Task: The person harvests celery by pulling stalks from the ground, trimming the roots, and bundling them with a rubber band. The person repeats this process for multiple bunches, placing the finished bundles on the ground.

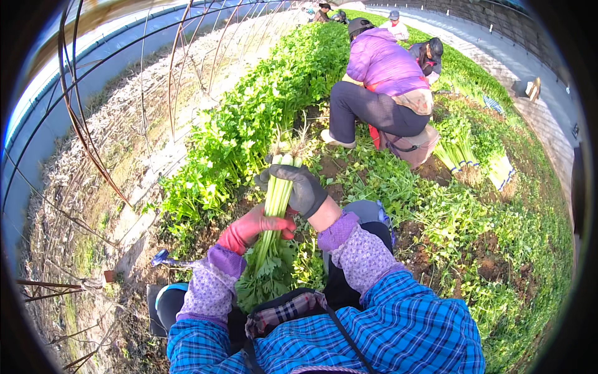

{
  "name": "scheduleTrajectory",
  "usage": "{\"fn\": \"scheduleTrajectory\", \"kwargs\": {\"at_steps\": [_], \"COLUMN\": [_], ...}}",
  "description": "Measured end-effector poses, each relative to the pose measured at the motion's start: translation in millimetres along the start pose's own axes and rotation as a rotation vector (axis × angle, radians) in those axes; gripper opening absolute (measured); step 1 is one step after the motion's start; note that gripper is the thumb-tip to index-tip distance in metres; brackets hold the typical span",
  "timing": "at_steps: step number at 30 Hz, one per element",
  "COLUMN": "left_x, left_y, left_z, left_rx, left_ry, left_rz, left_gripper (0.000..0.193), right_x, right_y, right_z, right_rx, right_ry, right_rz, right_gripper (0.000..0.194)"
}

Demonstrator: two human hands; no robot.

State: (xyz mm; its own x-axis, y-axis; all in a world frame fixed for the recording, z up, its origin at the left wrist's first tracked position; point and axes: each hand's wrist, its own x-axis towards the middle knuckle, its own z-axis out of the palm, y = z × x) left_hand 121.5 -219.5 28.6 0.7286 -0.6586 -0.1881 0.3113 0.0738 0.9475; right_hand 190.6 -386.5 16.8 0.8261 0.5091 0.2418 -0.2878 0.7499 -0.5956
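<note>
A bunch of celery is held before my body, its roots pointing away from me and its green leaves hanging towards my lap. My left hand, in a red rubber glove, is closed around the middle of the stalks. Nearer the roots, my right hand, in a dark grey glove, grips the upper stalks. The stalks hide some of the fingers of both hands. Several pale stalk bases with thin, stringy roots show just beyond the dark glove.
Standing celery plants grow ahead and to the left. A co-worker in a purple jacket sits just ahead, with other people beyond. Tied celery bundles lie at the right. Cut leaves cover the ground, and thin metal hoops rise at the left.
</note>
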Motion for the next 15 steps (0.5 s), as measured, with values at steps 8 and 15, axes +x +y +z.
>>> {"fn": "scheduleTrajectory", "kwargs": {"at_steps": [8, 15], "left_x": [-45, -233], "left_y": [96, 91], "left_z": [-10, -138], "left_rx": [0.576, 1.971], "left_ry": [0.275, 1.196], "left_rz": [0.088, -0.126], "left_gripper": [0.034, 0.022], "right_x": [43, 78], "right_y": [-48, 16], "right_z": [74, -8], "right_rx": [0.068, -0.628], "right_ry": [-0.418, -0.305], "right_rz": [-0.169, 0.038], "right_gripper": [0.044, 0.056]}}
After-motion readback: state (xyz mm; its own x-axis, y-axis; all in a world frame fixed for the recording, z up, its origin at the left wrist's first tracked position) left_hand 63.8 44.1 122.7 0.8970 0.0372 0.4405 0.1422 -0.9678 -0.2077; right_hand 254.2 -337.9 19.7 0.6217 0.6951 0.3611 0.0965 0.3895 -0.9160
